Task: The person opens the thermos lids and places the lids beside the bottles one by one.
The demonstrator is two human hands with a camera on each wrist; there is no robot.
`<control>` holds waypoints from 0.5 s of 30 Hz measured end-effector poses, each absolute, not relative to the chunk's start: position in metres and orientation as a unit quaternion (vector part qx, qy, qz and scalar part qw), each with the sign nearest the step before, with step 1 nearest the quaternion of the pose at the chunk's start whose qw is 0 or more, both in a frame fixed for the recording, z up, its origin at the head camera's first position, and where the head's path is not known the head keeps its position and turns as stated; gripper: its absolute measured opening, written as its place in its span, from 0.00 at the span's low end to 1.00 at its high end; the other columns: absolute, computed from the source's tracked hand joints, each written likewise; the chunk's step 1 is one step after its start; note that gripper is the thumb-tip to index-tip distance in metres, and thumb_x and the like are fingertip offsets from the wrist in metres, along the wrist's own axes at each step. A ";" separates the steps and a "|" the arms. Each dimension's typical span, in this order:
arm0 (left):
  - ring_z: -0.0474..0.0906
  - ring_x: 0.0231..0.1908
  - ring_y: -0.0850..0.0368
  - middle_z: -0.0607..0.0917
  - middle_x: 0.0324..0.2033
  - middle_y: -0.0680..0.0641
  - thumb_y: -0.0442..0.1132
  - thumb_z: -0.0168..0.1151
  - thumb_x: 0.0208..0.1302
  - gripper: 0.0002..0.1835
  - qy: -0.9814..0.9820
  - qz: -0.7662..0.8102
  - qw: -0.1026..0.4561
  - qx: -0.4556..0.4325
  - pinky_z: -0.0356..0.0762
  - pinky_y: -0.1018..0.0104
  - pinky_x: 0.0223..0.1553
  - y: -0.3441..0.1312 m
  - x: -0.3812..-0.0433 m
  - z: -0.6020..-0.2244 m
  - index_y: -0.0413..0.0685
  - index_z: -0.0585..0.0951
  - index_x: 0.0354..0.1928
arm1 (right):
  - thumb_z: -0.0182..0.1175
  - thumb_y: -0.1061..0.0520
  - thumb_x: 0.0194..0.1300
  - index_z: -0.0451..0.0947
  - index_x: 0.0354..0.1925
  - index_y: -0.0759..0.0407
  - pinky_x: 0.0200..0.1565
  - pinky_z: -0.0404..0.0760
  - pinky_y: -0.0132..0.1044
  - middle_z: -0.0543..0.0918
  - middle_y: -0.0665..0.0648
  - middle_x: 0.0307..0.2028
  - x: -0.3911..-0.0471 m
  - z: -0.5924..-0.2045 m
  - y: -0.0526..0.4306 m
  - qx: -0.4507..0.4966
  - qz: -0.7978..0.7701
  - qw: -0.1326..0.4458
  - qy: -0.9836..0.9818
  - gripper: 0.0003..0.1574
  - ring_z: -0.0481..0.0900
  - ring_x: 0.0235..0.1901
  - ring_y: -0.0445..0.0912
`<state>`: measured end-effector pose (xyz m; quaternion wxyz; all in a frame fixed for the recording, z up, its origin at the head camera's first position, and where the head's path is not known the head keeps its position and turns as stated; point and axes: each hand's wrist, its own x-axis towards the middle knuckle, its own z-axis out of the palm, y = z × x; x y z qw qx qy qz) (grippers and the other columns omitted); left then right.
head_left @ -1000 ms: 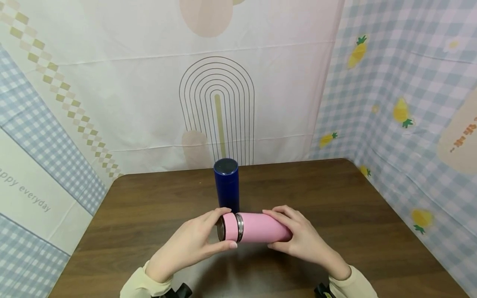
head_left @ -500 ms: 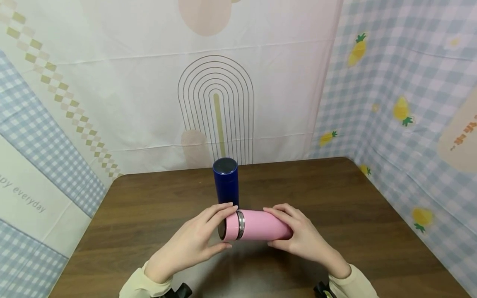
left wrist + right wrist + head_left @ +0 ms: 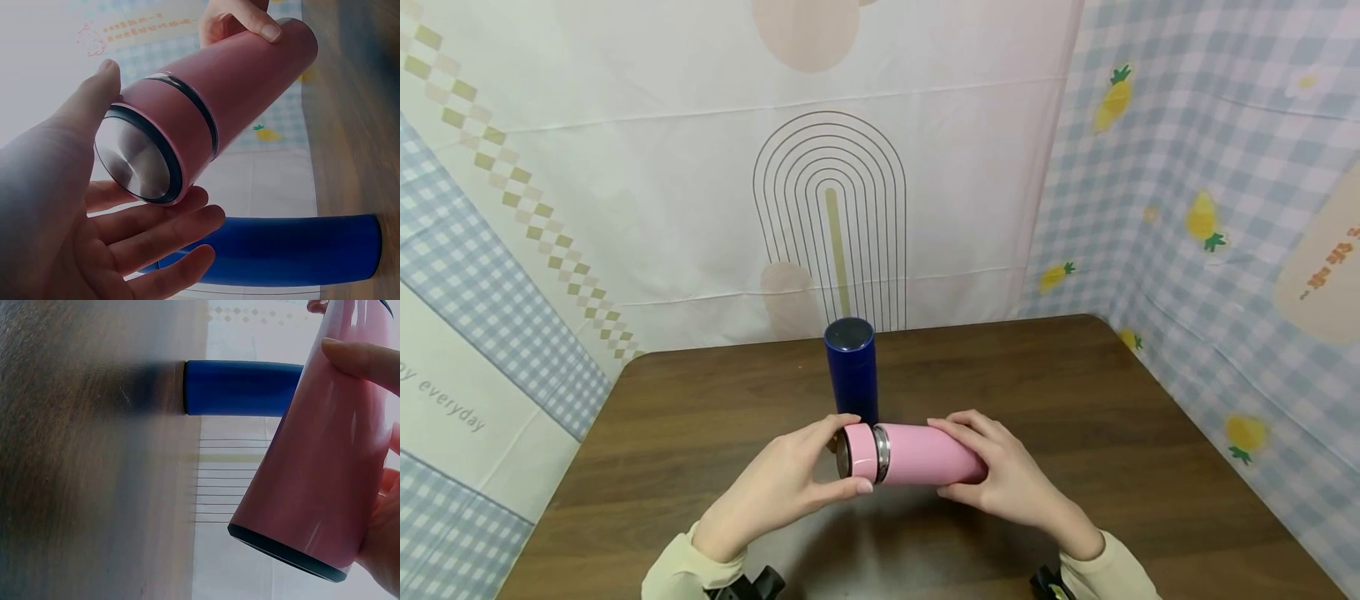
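A pink insulated bottle [image 3: 928, 455] lies sideways, raised above the table, with a steel band between its body and its pink lid [image 3: 859, 450]. My left hand [image 3: 782, 479] holds the lid between thumb and fingers; in the left wrist view the lid's round metal end [image 3: 134, 156] faces the palm, and the lower fingers spread loosely below it. With thumb and fingers round the base end, my right hand [image 3: 1003, 471] grips the bottle's body; its dark base [image 3: 287, 553] shows in the right wrist view. Just behind stands a blue insulated bottle [image 3: 853, 375], upright, its lower part hidden.
The brown wooden table [image 3: 1060, 400] has its back edge against a white printed cloth [image 3: 700, 208]. A blue checked cloth [image 3: 1195, 333] hangs along the right side. Dark straps with camera mounts [image 3: 748, 586] sit at the wrists.
My left fingers reached forward over the lid half a second ago, and now they have drawn back with the thumb against the lid. The right hand keeps its grip, and the blue bottle stays put.
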<state>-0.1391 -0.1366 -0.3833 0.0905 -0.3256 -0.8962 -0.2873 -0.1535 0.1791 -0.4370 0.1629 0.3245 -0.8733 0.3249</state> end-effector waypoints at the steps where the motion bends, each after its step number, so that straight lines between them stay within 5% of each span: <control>1: 0.78 0.43 0.68 0.83 0.48 0.61 0.71 0.64 0.58 0.40 -0.897 -0.288 0.089 -0.322 0.81 0.64 0.46 -0.137 -0.139 -0.383 0.54 0.74 0.64 | 0.84 0.50 0.41 0.76 0.66 0.39 0.50 0.76 0.50 0.75 0.41 0.58 -0.154 -0.437 0.179 0.323 0.326 0.162 -0.874 0.52 0.75 0.54 0.44; 9: 0.76 0.59 0.63 0.76 0.62 0.59 0.69 0.67 0.57 0.45 -0.882 -0.287 0.121 -0.353 0.78 0.59 0.57 -0.138 -0.139 -0.386 0.57 0.68 0.72 | 0.84 0.49 0.42 0.76 0.66 0.40 0.49 0.75 0.51 0.75 0.40 0.58 -0.153 -0.436 0.178 0.316 0.328 0.154 -0.877 0.51 0.74 0.54 0.44; 15: 0.74 0.62 0.58 0.72 0.67 0.54 0.56 0.78 0.53 0.47 -0.856 -0.257 0.178 -0.411 0.78 0.58 0.57 -0.137 -0.139 -0.385 0.54 0.67 0.73 | 0.84 0.49 0.42 0.75 0.66 0.38 0.49 0.76 0.51 0.75 0.41 0.59 -0.154 -0.436 0.178 0.315 0.333 0.153 -0.875 0.52 0.75 0.54 0.44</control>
